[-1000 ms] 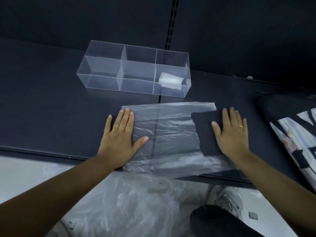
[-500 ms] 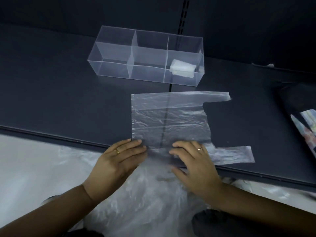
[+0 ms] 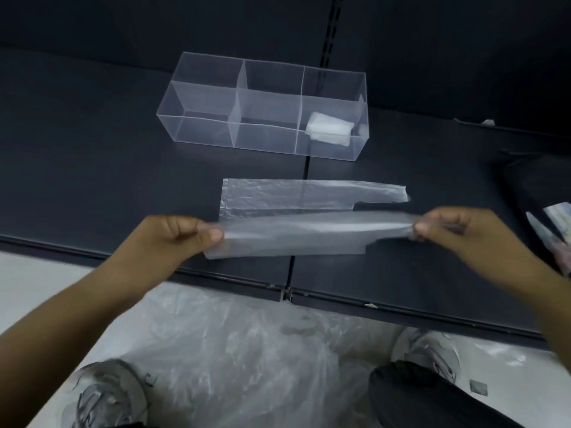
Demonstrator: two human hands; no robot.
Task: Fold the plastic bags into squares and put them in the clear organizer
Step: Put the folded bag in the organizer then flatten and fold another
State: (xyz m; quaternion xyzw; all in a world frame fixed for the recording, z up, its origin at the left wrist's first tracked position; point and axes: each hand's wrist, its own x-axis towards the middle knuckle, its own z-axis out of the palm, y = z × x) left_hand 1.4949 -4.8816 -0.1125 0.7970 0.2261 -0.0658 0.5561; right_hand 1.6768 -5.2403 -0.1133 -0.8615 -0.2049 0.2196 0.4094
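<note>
Left hand and right hand, flat a moment ago, are pinching and lifting the near edge of the plastic bag, far half lying on the counter; a fold is starting.

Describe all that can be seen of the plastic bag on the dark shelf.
The plastic bag is thin, see-through and wrinkled, with handle strips at its right end. Its far part lies flat on the dark shelf; the near part is lifted. The left hand pinches its left end, the right hand its right end.
</note>
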